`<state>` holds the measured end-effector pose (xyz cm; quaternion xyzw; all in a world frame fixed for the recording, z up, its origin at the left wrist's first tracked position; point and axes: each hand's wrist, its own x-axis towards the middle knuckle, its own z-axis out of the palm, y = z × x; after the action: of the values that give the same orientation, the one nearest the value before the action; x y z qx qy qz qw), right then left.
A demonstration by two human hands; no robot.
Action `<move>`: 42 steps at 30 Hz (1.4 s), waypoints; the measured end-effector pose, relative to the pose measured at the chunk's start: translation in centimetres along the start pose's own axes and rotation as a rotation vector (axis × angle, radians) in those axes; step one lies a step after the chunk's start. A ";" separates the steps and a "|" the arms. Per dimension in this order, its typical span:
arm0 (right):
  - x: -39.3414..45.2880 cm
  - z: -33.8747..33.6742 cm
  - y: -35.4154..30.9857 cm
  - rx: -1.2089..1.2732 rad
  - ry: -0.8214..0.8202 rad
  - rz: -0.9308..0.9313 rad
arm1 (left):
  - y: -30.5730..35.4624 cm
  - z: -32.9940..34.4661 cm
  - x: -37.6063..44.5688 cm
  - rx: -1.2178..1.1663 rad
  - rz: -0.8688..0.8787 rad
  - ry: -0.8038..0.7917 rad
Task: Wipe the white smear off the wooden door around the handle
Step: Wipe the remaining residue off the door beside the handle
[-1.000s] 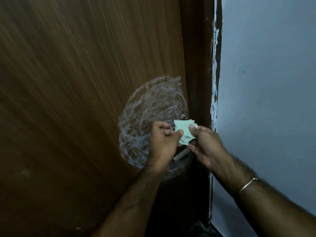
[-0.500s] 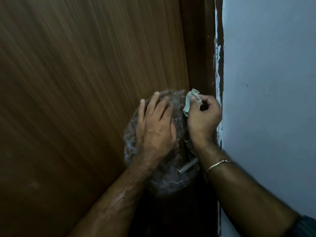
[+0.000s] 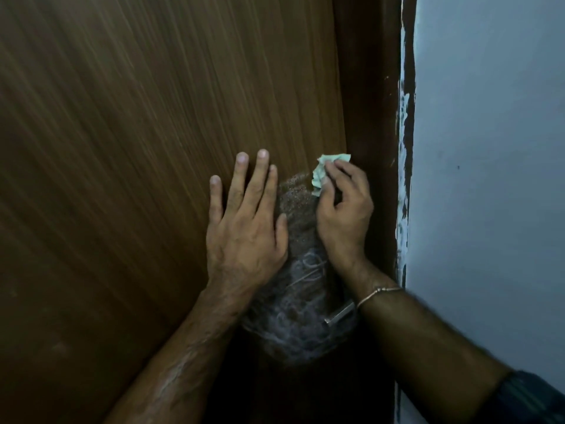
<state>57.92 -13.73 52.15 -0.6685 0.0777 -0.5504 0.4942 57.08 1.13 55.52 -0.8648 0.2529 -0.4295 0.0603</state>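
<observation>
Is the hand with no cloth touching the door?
Touching. The head view shows the left hand spread flat, palm pressed against the wooden door, no gap visible.

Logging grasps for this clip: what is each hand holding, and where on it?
The right hand pinches a crumpled pale green cloth at its lower right part, against the door. The left hand holds nothing, lying flat on the wood.

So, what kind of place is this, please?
Probably a doorway inside a building: a wooden door with a metal handle, a dark frame, and a painted wall beside it. Nothing more of the room shows.
</observation>
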 end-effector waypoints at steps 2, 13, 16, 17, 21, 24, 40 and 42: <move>0.1 0.3 -0.9 -0.003 -0.009 -0.073 | 0.1 0.0 0.0 -0.001 -0.003 0.006; 1.4 -0.1 -1.0 -0.009 0.022 -0.057 | -0.1 -0.1 0.0 0.010 0.003 0.004; -1.1 0.6 -2.3 -0.082 -0.105 -0.277 | 0.0 -0.2 0.0 -0.009 -0.001 0.001; -1.9 0.5 -2.3 -0.098 -0.146 -0.327 | -0.1 -0.2 0.0 -0.016 -0.001 0.002; 0.9 -0.5 -1.7 -0.032 -0.082 -0.056 | -0.5 -0.5 -0.2 -0.014 0.016 -0.010; 2.2 -0.8 -2.1 0.021 -0.003 0.062 | -0.6 -0.5 -0.3 -0.020 0.022 -0.008; -3.2 1.0 -4.9 0.009 -0.253 -0.227 | -2.7 -0.3 -2.7 -0.025 0.030 0.026; -0.9 1.0 -5.0 0.003 -0.155 -0.179 | -3.5 -0.4 -3.4 -0.020 0.039 0.027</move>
<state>56.16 -10.08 55.44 -0.7124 -0.0217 -0.5393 0.4485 56.43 5.84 54.46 -0.8543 0.2750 -0.4374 0.0565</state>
